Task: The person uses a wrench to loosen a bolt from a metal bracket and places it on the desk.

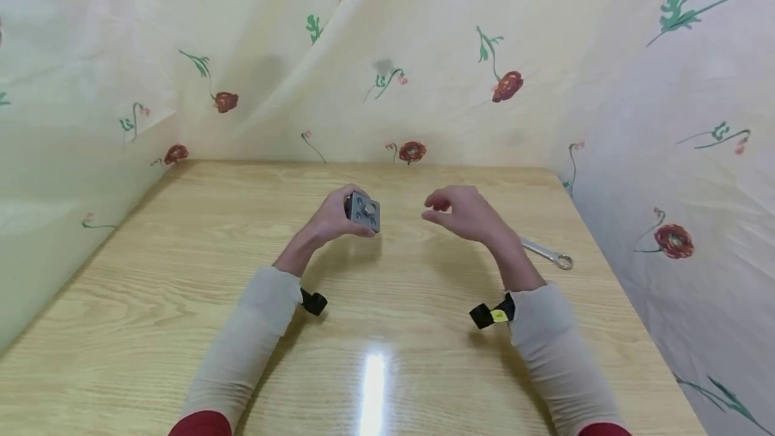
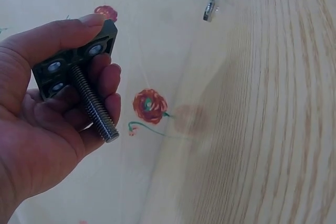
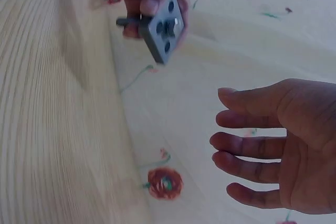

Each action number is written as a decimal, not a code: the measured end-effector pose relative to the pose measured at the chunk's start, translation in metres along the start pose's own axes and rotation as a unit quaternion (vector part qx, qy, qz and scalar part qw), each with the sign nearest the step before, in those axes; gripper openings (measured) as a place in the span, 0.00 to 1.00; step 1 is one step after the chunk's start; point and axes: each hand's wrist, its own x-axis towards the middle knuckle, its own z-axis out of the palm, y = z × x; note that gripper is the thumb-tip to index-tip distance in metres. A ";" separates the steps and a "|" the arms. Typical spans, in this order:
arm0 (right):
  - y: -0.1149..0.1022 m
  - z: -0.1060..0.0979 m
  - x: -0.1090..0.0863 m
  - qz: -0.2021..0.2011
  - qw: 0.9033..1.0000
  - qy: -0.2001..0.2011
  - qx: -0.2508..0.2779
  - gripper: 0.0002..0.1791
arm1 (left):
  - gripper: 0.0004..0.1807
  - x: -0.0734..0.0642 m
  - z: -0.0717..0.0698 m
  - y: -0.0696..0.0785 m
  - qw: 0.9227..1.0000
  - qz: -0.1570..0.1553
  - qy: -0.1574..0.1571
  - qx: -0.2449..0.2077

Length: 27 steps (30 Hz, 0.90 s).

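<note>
A small grey square plate (image 1: pixel 364 214) with round holes is held up above the table in my left hand (image 1: pixel 336 216). Thumb and fingers grip it by its edges. Through the plate's centre runs a bolt (image 2: pixel 93 102); its long threaded shank sticks out on the palm side, between the curled fingers. The bolt head (image 3: pixel 169 27) faces the right hand. Apart from the plate, my right hand (image 1: pixel 465 212) hovers over the table with nothing in it, its fingers (image 3: pixel 247 144) loosely bent and spread.
A combination wrench (image 1: pixel 547 253) lies on the light wooden table (image 1: pixel 418 328), partly hidden behind the right forearm. Flowered cloth (image 1: pixel 412 86) hangs along the back and both sides of the table. A black wrist camera (image 1: pixel 313 302) is strapped under the left wrist.
</note>
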 end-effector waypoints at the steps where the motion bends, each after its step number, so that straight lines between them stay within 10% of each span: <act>1: -0.005 0.003 0.003 -0.007 1.000 -0.001 0.003 0.15 | 0.37 0.000 0.001 0.000 1.000 0.000 0.001 0.002; 9: -0.023 0.027 0.024 0.016 0.996 -0.014 0.088 0.17 | 0.36 -0.001 0.006 0.001 1.000 0.025 0.019 -0.003; 17: -0.017 0.039 0.030 0.081 0.953 -0.103 0.273 0.22 | 0.36 0.000 0.012 0.001 0.998 0.056 0.027 -0.032; 27: -0.024 0.048 0.031 0.123 0.920 -0.093 0.360 0.19 | 0.35 -0.001 0.023 -0.006 0.996 0.075 0.030 -0.047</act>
